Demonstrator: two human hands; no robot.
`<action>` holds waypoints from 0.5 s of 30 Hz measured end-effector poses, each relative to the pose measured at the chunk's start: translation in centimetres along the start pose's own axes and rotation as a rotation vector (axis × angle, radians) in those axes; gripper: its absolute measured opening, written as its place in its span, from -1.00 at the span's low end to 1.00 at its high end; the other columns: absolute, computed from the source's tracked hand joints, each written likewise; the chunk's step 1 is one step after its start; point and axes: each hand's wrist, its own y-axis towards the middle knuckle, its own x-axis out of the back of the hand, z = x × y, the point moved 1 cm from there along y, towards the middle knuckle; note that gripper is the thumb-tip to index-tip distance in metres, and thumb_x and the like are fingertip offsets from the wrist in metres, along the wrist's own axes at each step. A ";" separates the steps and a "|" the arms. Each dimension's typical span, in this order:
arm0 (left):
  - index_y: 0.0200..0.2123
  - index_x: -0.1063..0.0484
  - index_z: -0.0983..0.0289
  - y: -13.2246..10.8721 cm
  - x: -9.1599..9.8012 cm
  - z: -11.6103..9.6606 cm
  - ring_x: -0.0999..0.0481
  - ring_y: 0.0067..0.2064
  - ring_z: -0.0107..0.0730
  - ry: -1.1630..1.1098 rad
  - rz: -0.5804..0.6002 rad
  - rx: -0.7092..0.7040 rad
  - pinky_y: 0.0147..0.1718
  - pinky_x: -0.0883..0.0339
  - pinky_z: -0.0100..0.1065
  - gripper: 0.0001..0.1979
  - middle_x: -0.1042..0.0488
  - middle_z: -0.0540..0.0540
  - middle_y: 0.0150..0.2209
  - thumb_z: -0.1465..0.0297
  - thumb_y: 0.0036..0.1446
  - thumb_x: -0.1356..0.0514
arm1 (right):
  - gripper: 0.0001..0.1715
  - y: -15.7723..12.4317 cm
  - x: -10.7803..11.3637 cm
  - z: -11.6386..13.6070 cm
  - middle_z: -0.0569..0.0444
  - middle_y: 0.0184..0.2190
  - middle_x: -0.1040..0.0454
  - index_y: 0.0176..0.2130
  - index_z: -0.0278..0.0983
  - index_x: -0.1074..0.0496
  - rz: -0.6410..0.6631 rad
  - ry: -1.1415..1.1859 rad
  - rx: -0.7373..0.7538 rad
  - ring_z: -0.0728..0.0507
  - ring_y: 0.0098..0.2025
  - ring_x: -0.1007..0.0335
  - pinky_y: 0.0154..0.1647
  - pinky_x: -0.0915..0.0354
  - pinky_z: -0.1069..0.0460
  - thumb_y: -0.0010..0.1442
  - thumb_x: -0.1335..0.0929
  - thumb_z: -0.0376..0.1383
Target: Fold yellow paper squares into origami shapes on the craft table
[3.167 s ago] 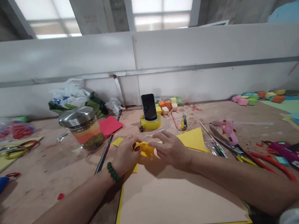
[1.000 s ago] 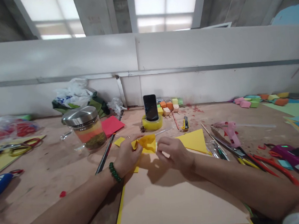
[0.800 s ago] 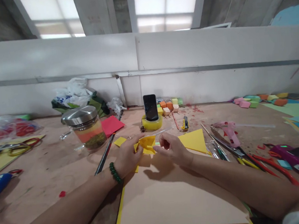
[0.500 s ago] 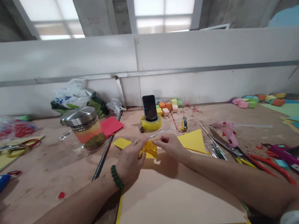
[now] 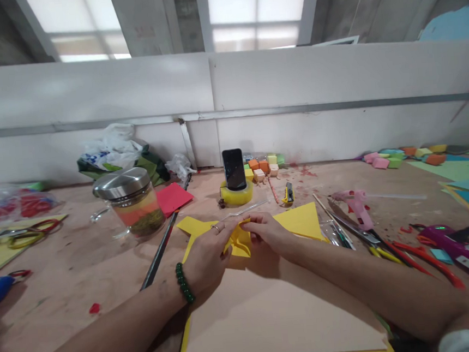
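Note:
A folded piece of yellow paper is pinched between my two hands, over the far part of a stack of pale paper sheets. My left hand, with a ring and a green bead bracelet, has its fingers closed on the paper's left side. From the right, the thumb and fingers of my right hand grip its upper edge. Parts of the folds are covered by my fingers. Flat yellow paper lies behind my right hand, and another yellow piece shows behind my left hand.
A glass tea mug stands at left near red paper. Behind my hands, a phone leans in a tape roll. A utility knife, pink glue gun, scissors and purple device lie to the right.
The yellow paper between my hands has turned and opened slightly, with more of its folds showing lower down. Both hands have shifted only a little.

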 end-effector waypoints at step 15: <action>0.29 -0.06 0.26 0.2 0.1 -0.7 -0.54 -0.12 -0.17 0.070 0.119 0.109 -0.16 -0.43 -0.21 -0.28 -0.54 0.18 -0.12 0.61 0.02 -0.09 | -0.62 -2.4 -1.2 1.0 0.06 -0.55 -0.51 -0.31 -0.27 -0.50 -0.138 -1.268 0.229 -0.10 -0.51 -0.38 -0.49 -0.05 0.06 0.06 -0.39 -0.01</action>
